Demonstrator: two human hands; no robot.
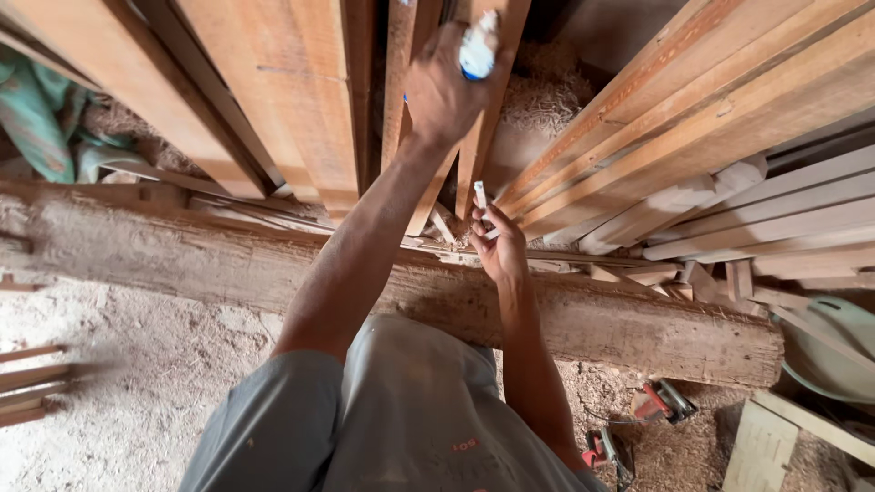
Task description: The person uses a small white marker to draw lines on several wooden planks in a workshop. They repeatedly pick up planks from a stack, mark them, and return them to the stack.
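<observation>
Left hand (444, 91) grips a white bottle (478, 47); right hand (498, 244) pinches perhaps chalk (479, 194).

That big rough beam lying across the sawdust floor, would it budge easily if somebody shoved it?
Probably not. The beam looks thick and solid, so likely heavy for one person. Its squared, flat faces suggest it would slide or pivot rather than roll. The coarse, dusty surface and the sawdust packed round it would likely add drag, and splinters seem a fair risk to bare hands.

Pretty clearly a woodworking shop: rough-sawn planks (292, 100) leaning everywhere, a big weathered timber beam (638, 328) lying across, sawdust and shavings (137, 401) all over the floor, and a red power tool (661, 401) sitting in the dust.
</observation>
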